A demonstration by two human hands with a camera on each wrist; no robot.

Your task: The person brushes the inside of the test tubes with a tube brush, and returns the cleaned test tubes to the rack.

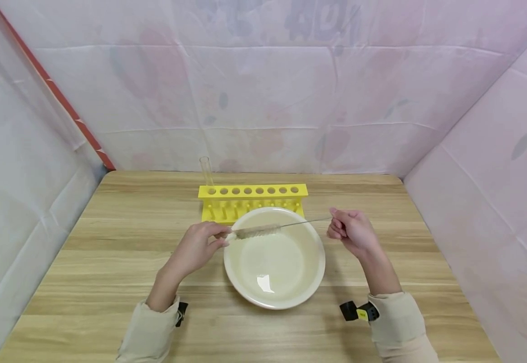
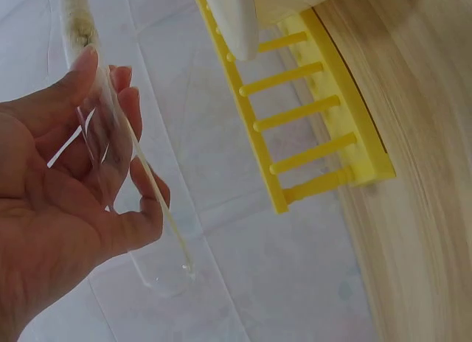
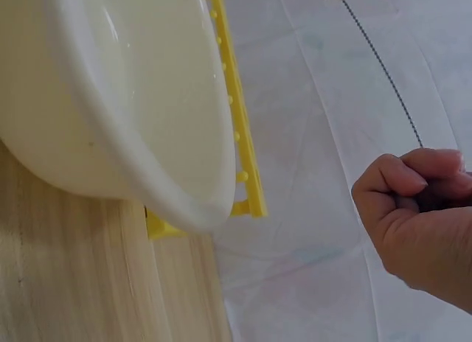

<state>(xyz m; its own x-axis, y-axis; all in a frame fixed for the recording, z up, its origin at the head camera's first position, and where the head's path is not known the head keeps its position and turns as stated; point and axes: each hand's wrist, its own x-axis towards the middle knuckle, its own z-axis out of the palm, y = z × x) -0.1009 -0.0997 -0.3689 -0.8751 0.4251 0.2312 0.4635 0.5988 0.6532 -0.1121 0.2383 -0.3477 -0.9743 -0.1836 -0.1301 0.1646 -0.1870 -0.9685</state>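
My left hand holds a clear glass test tube between thumb and fingers, its rounded end extending past the palm in the left wrist view. A test tube brush with pale bristles lines up with the tube; how far the bristles sit inside cannot be told. From the right, my right hand grips the brush's twisted wire handle with curled fingers. Both hands hold tube and brush above the far part of a cream basin, which has a bright reflection inside.
Behind the basin stands a yellow test tube rack, partly hidden by the basin's rim. Another glass test tube stands in its leftmost hole. The wooden table meets patterned cloth walls at the back and sides.
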